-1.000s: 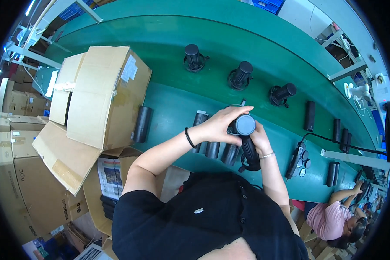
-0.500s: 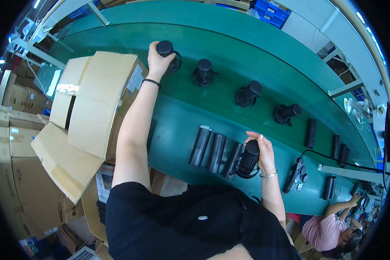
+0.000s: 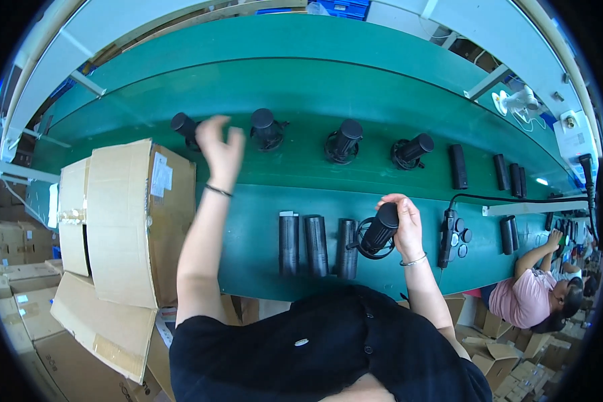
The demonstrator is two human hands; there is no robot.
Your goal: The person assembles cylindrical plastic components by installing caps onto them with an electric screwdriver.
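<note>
The room is crossed by a long green worktop (image 3: 248,268), curved by the lens, its near part backed by a darker green strip (image 3: 301,175). On that strip three black canisters (image 3: 345,139) with ringed bases are spaced out in a row, and at its left end a leftmost canister (image 3: 183,127) is partly covered by the left hand (image 3: 221,149); the hand is blurred, its fingers spread apart, and whether the canister is touched cannot be told. The two hands are held well apart. By the right hand (image 3: 406,228) a black ribbed cylinder (image 3: 383,224) with a thin ring at its lower end is clasped, tilted over the near part of the worktop. To its left three black tubes (image 3: 316,244) are lined up side by side; to its right a slim black corded device (image 3: 446,238) is set next to small dark discs (image 3: 466,235). Farther along the strip more dark tubes (image 3: 458,166) are seen. The worktop's left end is flanked by a large carton (image 3: 120,221) with a hanging flap, and beyond it stacked cartons (image 3: 33,275) are piled. At upper right a white fan (image 3: 518,100) is mounted, and below it, at far right, a co-worker in a pink top (image 3: 524,298) is seen at the worktop
</note>
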